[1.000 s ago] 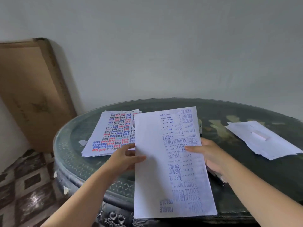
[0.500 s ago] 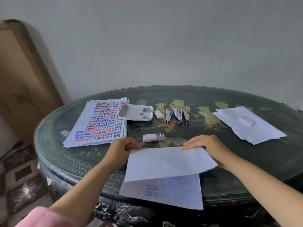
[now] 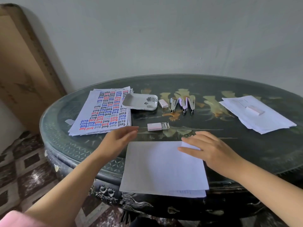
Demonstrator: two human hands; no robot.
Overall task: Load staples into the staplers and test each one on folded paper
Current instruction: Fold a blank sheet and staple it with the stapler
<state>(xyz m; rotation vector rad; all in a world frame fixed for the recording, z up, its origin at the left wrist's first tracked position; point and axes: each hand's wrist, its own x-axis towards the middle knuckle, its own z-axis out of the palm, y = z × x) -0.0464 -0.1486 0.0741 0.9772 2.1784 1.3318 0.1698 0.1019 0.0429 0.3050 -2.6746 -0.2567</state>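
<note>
A folded white sheet lies at the table's near edge and overhangs it slightly. My right hand rests flat on its upper right corner, fingers spread. My left hand hovers open just left of the sheet's top edge, holding nothing. Three staplers lie opened side by side at mid-table. An open pink staple box sits just beyond the sheet. A white tray holds loose staple strips. A small closed box lies beside the tray.
A stack of printed sheets lies at the left. Another pile of white papers with a small pink box on top sits at the right. The dark oval table has a glass top. A board leans against the wall.
The sheet, held up a second ago, has been folded in half and laid flat. My left hand has let go of it and lifted away; my right hand now presses it.
</note>
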